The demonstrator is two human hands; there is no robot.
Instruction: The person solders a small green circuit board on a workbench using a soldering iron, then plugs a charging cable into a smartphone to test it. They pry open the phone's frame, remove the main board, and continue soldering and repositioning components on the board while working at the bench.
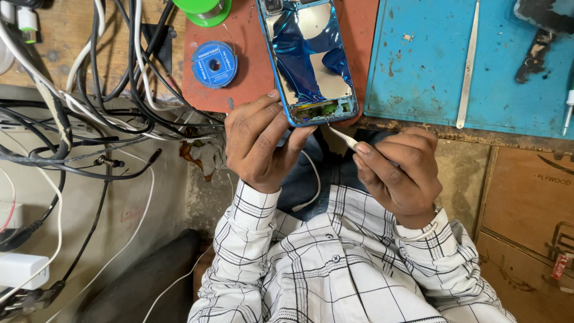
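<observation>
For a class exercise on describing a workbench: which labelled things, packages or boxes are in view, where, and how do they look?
Wire spool: on the red mat, left of the phone; round, blue label.
Cardboard boxes: lower right, under the bench; brown, dark print.
Small red packet: far right, on the boxes.

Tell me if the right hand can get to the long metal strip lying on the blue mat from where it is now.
Probably yes. The right hand holds only a slim tool, and the metal strip lies bare on the blue mat, up and to its right, nothing between them.
</observation>
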